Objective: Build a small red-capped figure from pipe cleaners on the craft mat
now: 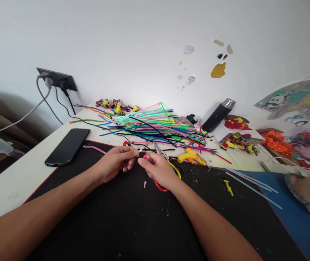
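Observation:
Between the thumb and forefinger of my left hand (121,159) is a short pale pink piece of pipe cleaner (140,150). My right hand (162,170) faces it, closed around a lighter (147,157) whose red body and metal top show beside the thumb. Under and behind the right hand lie scissors (179,169) with yellow and red handles, partly covered. A small pink scrap (145,184) rests on the black mat (111,217) below the hands. Just behind my left fingers sits a small red thing (126,144), partly hidden.
Behind the hands spreads a pile of coloured pipe cleaners (149,123). A yellow glue gun (191,156) lies to the right, near clear glue sticks (253,183) and yellow pieces (228,187). A phone (68,146) lies left; a black flask (219,115) leans at the wall.

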The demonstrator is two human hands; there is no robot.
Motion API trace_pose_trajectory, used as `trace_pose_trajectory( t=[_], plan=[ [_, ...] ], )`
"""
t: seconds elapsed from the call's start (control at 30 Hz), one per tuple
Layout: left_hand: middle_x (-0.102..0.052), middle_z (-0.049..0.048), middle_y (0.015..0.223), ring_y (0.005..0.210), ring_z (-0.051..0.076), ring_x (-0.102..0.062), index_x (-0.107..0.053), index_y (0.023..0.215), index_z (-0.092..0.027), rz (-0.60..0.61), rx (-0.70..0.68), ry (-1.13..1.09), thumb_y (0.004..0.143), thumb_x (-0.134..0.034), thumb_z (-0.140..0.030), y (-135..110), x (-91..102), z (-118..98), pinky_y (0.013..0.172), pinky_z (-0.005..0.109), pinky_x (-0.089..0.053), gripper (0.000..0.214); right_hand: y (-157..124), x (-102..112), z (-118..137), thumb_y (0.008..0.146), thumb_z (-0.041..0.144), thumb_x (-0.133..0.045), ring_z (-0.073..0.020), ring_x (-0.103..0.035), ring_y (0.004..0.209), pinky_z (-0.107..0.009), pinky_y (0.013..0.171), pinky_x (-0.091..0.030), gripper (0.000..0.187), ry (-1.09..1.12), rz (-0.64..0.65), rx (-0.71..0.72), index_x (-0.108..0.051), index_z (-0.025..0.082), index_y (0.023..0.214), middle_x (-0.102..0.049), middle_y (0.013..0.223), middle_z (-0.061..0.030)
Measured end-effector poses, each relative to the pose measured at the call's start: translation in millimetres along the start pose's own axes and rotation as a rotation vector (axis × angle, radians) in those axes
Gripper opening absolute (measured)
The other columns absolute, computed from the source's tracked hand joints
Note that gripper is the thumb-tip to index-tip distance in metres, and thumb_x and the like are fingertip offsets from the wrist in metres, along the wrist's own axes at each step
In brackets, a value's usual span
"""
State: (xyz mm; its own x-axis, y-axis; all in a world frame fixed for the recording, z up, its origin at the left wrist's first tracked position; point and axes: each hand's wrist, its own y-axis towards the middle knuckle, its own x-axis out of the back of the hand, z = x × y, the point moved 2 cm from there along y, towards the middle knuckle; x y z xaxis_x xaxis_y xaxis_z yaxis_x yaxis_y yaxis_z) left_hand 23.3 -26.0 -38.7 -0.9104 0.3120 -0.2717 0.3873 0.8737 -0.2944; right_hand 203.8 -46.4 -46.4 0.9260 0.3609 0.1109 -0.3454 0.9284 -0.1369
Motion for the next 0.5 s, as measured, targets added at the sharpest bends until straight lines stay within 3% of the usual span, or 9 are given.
trace_pose_trajectory(
  t=[0.2,0.5],
  plan=[
    [-0.056,-0.0017,0.055,0.047,0.008,-0.045,-0.064,0.073,-0.015,0.010,0.013,-0.012,0.076,-0.084,-0.043,-1.5,-0.3,-1.6,0.044,0.020,-0.027,0.035,5.0,4.4,6.1,0.080,0.058,-0.076,-0.0061,-0.020,0.044,-0.024,0.043,-0.014,0.042,0.326,-0.065,-0.035,-0.062,0.019,0.087,-0.030,0.055,0.0116],
    [-0.053,-0.0019,0.053,0.048,0.009,-0.043,-0.067,0.076,-0.014,0.078,0.106,-0.104,0.075,-0.083,-0.037,-5.9,-4.6,-2.9,0.043,0.019,-0.023,0.028,4.0,6.1,8.7,0.078,0.050,-0.081,-0.0046,-0.020,0.042,-0.024,0.043,-0.012,0.043,0.414,-0.025,0.011,-0.068,0.017,0.103,-0.029,0.055,0.0128]
  ],
)
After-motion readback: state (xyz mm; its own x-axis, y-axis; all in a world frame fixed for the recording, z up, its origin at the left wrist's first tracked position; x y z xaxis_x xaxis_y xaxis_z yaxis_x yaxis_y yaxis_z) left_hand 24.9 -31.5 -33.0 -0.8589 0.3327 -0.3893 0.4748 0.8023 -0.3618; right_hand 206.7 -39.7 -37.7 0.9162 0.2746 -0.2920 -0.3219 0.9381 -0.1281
